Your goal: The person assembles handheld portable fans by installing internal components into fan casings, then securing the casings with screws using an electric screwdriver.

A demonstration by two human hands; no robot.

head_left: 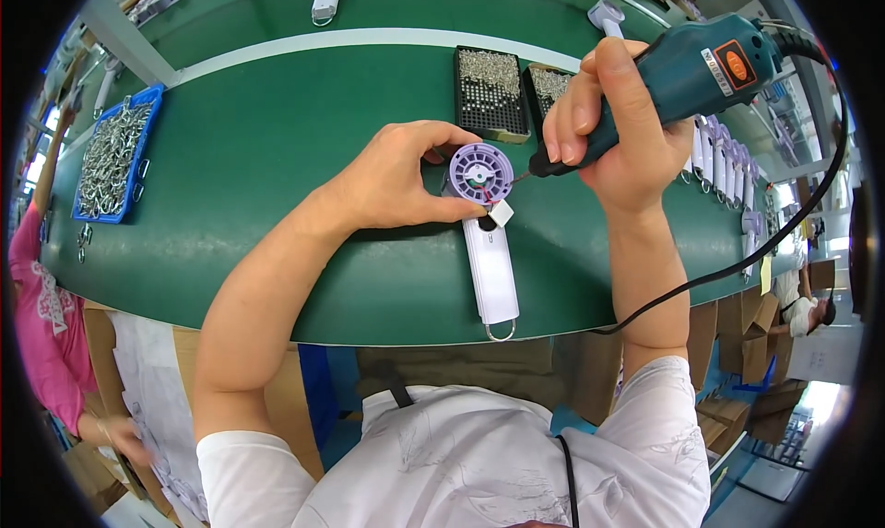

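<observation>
A small handheld fan with a round purple head (480, 185) and a white handle (491, 275) lies on the green table, its metal loop toward me. Thumb and fingers of my left hand (396, 178) close around the fan head from the left. Wires and a white centre show inside the head; a small white square piece (501, 214) sits where head meets handle. My right hand (636, 150) grips a dark green electric screwdriver (687, 86). Its thin bit points down-left and reaches the right rim of the fan head; whether it sits in a screw is too small to tell.
Black screw trays (490, 113) stand just beyond the fan. A blue tray (115, 159) of metal clips is at the left. Several white-and-purple fans (724, 164) line the right side. The screwdriver's black cord (737, 265) loops down around my right forearm. Another person in pink (51, 316) is at the left.
</observation>
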